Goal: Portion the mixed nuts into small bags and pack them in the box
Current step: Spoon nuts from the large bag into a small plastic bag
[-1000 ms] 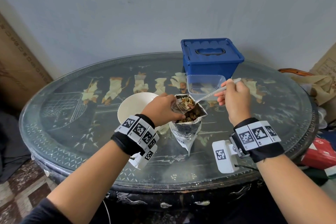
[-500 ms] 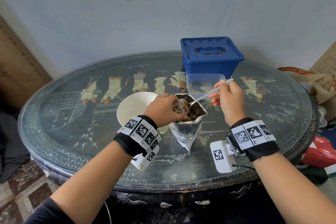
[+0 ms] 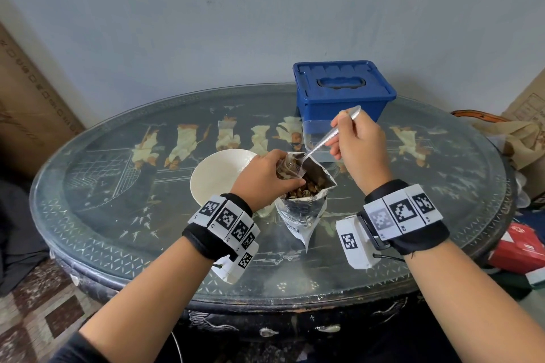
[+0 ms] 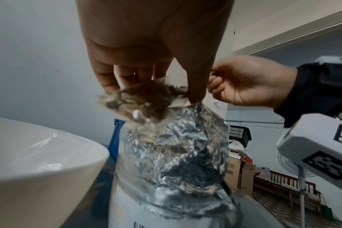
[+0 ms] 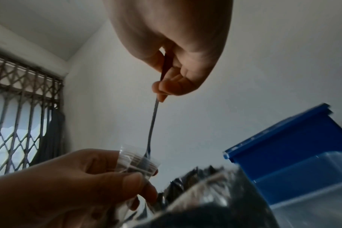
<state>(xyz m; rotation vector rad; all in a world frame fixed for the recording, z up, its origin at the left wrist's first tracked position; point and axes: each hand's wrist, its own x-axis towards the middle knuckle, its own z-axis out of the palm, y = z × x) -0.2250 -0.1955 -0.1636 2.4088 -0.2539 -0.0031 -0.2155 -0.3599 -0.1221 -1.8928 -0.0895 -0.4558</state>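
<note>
A silver foil pouch [image 3: 303, 212] of mixed nuts [image 3: 306, 190] stands open at the table's middle. Just above its mouth my left hand [image 3: 265, 180] pinches a small clear bag [image 3: 287, 166] holding some nuts; the same small clear bag [image 4: 146, 100] shows between the left hand's fingertips [image 4: 195, 92]. My right hand [image 3: 358, 144] grips a metal spoon [image 3: 327, 138] by the handle, tilted steeply, its bowl inside the small bag's mouth. In the right wrist view the spoon [image 5: 152, 123] dips into the small bag [image 5: 139, 162]. A blue lidded box [image 3: 342, 91] stands behind.
A white bowl [image 3: 218, 177] sits left of the pouch, close to my left hand. A clear plastic tub [image 3: 312, 132] stands between the pouch and the blue box. The glass-topped oval table [image 3: 118, 215] has bare surface left and right. Cardboard and clutter [image 3: 519, 250] lie beyond its right edge.
My right hand has risen and tipped the spoon from nearly level to steep, its bowl going into the small bag. The left hand holds the bag in about the same place.
</note>
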